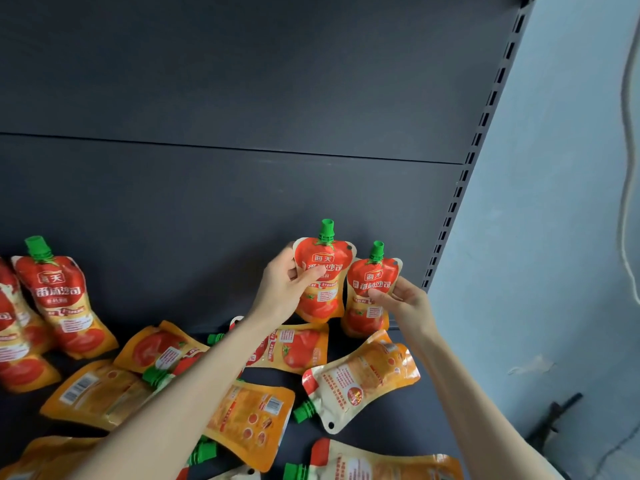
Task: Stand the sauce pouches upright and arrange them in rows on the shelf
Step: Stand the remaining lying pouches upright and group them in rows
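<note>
Two pouches [322, 306] stand upright: left fingers [310, 277] pinch one, right fingers [381, 299] the other.

Above the caps: open space in front of the back panel [242, 98], wide enough for a hand.
Back, centre: a gap between the standing pouches [65, 306] at left and the left hand [284, 285].
Right back corner: filled by the taller pouch [320, 299] and the corner pouch [367, 317], which stand just beside each other; the slotted upright [485, 119] closes the right side.
Front and middle: lying pouches [363, 375] are strewn and overlapping, leaving only narrow gaps of bare shelf [434, 420].
Approach: both forearms cross the lying pouches.
</note>
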`<state>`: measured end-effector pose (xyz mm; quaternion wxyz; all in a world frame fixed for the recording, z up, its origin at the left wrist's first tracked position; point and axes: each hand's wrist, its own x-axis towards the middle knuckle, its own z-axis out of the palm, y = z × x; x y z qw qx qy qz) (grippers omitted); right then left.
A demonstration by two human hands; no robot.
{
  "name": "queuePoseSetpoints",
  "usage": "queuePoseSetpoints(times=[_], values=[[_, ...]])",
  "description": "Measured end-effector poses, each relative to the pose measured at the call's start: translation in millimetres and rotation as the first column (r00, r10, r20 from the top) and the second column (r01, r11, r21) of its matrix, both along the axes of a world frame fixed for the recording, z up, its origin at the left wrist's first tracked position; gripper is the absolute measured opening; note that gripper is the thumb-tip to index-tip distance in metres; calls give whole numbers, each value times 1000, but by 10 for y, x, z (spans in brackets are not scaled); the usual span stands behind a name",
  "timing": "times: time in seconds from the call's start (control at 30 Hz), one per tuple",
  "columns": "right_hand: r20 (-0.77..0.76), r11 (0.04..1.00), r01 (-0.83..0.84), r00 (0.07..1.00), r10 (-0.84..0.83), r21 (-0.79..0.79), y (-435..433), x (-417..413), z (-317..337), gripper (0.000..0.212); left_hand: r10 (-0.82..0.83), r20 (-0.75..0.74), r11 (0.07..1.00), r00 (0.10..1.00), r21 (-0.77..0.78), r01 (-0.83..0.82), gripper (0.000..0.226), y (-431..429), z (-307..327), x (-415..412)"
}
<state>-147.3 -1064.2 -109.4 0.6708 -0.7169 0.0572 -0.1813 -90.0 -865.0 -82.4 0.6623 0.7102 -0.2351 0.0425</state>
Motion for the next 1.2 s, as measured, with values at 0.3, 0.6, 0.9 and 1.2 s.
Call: queuePoseSetpoints(times=[0.3, 0.6, 0.9, 1.2], values=[[-30, 1000, 15, 999, -15, 2, -141, -22, -44, 19, 25, -30, 998, 999, -51, -27, 28, -144, -94, 58], [-14, 998, 54, 998, -53, 30, -395, -102, -55, 17, -74, -47, 996, 996, 44, 76, 39, -468, -380, 96], [-63, 997, -17, 998, 13, -69, -335, -25, -180, 21, -140, -56, 967, 988, 207, 149, 43, -139, -406, 208], [-76, 985, -44, 997, 32, -168, -94, 76, -188, 25, -125, -85, 961, 989, 237, 142, 41, -25, -444, 134]])
